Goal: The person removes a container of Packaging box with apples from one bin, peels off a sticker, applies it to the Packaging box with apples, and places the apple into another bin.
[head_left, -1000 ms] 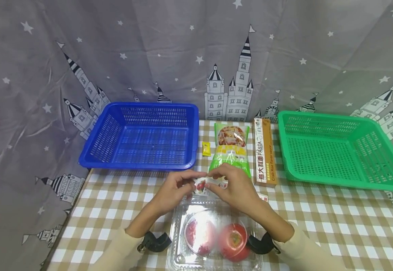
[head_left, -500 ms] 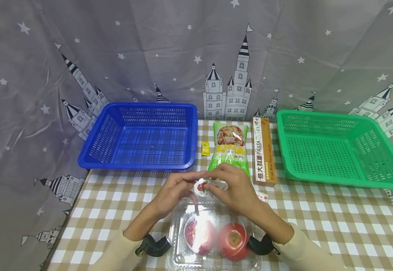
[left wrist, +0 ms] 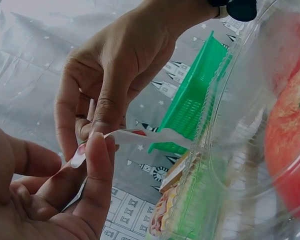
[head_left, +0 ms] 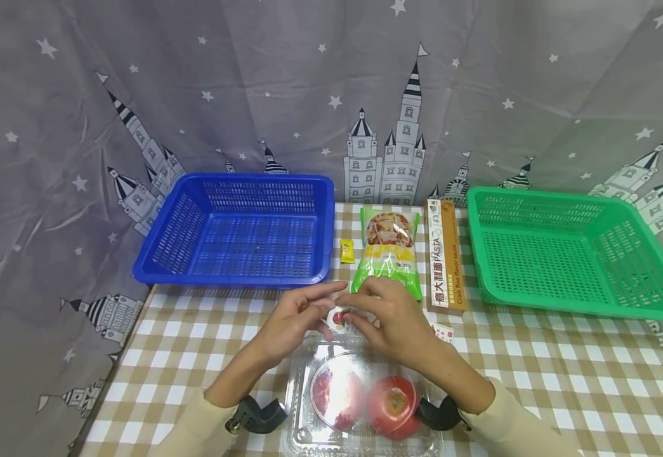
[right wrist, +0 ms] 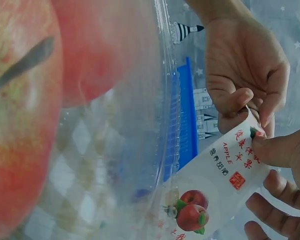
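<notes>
Grey star-and-castle cloth hangs behind; a checked tablecloth covers the desk (head_left: 205,330).

Head view: since the earlier frames your right hand (head_left: 391,324) has slid a little left over the apple label (head_left: 339,317), covering more of it; your left hand (head_left: 294,320) has barely moved. Both hands pinch the label between them, fingers curled, just above the far edge of the clear clamshell box (head_left: 308,406) at the desk's near edge. Two apples (head_left: 391,406) sit inside the box. The blue basket (head_left: 240,228) fills the far left corner, the green basket (head_left: 571,254) the far right. Between them lie the green snack bag (head_left: 391,251), the pasta box (head_left: 445,257) and a small yellow sachet (head_left: 347,251) close by the blue basket's right wall.

Left wrist view: your left thumb and forefinger grip the label's (left wrist: 135,137) near end; the other fingers are loosely curled. Your right-hand fingers (left wrist: 107,107) pinch it from above. The clamshell box's (left wrist: 230,165) wall blurs across the right of the picture.

Right wrist view: the label (right wrist: 217,185) shows printed apples and the word APPLE. Your right thumb (right wrist: 280,150) presses its top corner; your left-hand fingers (right wrist: 240,100) hold the edge just beside it.
</notes>
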The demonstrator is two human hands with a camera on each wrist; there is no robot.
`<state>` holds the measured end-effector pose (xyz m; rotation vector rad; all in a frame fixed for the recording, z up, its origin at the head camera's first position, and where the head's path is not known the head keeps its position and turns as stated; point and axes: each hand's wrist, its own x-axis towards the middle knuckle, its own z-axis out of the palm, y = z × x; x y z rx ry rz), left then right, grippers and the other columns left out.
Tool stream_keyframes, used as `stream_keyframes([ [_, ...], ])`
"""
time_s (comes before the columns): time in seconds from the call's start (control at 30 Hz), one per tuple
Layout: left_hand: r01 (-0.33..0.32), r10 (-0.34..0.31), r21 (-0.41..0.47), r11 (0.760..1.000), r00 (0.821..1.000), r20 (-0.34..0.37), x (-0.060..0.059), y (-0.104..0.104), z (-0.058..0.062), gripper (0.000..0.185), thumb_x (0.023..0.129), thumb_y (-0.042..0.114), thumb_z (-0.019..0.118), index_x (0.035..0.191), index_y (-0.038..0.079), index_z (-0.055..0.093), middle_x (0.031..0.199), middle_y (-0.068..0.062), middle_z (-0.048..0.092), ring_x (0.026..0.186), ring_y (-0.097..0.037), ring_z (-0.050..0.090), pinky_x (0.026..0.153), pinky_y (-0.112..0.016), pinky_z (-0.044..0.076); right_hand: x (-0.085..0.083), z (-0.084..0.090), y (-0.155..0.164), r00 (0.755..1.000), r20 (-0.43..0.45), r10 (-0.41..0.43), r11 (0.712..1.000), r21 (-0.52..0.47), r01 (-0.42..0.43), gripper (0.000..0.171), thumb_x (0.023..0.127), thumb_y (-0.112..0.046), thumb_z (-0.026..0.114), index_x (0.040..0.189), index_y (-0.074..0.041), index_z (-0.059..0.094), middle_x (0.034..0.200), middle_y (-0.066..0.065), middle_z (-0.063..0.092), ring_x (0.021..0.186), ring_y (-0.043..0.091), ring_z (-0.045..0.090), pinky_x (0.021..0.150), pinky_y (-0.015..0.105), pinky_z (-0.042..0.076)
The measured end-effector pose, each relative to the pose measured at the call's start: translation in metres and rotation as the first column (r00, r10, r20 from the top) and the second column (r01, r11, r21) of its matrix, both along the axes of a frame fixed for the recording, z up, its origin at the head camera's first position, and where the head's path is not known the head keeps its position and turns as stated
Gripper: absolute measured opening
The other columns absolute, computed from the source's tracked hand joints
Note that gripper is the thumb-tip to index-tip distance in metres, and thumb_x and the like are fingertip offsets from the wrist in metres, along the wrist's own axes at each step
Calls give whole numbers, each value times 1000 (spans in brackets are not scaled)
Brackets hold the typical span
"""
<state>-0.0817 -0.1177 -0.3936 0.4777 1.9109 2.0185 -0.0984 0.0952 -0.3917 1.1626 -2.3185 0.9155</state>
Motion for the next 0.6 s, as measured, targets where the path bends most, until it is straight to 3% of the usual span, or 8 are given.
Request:
stream_keyframes([
  [0.17, -7, 7, -46, 999, 1000, -7, 0, -2, 1, 41, 100, 2, 48, 141, -5, 47, 110, -19, 69, 67, -23, 65, 65, -32, 57, 1, 3, -1, 1000, -2, -10, 999, 47, 10, 24, 82, -21, 78, 105, -17, 75, 81, -6, 51, 77, 12, 46, 68, 27, 41],
  [0.33, 3, -6, -87, 996, 999, -35, 1, -2, 1, 42, 100, 2, 49, 141, -5, 46, 90, -16, 72, 66, -22, 64, 60, -27, 53, 2, 7, -1, 999, 28, -21, 994, 105, 18, 19, 83, -19, 77, 102, -16, 73, 84, -4, 52, 82, 15, 46, 70, 28, 41],
  [0.6, 21, -27, -120, 993, 998, -51, 1, -2, 1, 43, 100, 1, 51, 143, -3, 45, 95, -14, 73, 65, -21, 63, 57, -29, 52, 3, 12, 0, 994, 101, -35, 985, 169, 18, 20, 82, -18, 78, 99, -15, 68, 91, -2, 58, 88, 16, 51, 75, 31, 45],
])
